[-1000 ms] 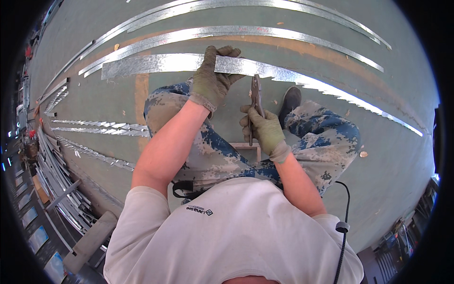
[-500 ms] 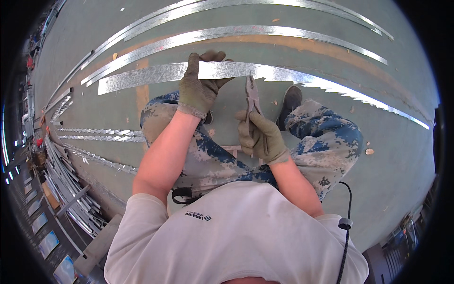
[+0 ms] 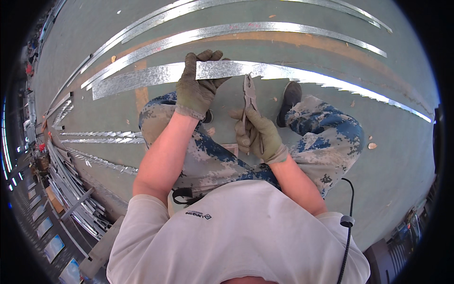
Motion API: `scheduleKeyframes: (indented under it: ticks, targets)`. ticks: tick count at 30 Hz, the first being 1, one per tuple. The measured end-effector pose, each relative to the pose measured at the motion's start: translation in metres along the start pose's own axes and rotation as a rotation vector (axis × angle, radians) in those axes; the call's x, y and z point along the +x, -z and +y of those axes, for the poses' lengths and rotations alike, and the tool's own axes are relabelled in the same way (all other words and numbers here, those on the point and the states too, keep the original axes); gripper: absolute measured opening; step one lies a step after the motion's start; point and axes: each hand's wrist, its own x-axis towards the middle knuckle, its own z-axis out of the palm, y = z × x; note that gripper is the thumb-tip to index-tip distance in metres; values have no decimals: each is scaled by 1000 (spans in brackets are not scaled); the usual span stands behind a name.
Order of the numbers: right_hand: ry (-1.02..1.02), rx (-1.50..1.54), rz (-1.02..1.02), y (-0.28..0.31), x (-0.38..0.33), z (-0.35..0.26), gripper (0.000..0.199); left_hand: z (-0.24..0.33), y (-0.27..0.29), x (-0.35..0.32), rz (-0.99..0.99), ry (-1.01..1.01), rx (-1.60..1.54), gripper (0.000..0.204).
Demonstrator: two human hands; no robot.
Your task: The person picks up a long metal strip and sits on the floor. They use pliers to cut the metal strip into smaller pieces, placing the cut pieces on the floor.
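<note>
My left hand, in a worn olive work glove, is closed around a long flat strip of shiny galvanized sheet metal. The strip runs across in front of me; right of my hand its near edge is cut into saw-like teeth. My gloved right hand grips a pair of pliers by the handles. The pliers' jaws point away from me and meet the strip's near edge, where the toothed part begins. Whether they pinch the metal I cannot tell.
Beyond lie more plain metal strips on the green floor. Toothed strips rest at my left, near a heap of long metal pieces. My legs in camouflage trousers are bent below the strip. Dry leaves are scattered about.
The strip's left end has shifted slightly left and down. The pliers' head has moved a little left along with it. Both hands keep their hold.
</note>
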Motion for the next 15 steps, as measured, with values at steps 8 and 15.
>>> scheduleKeyframes:
  ticks: [8,15]
  targets:
    - [-96,276,-193,-2,-1,5,35,3,17,10,-7,-53,-6,45]
    - [-5,195,-174,9,8,3,38,1,27,17,-110,-4,-6,45]
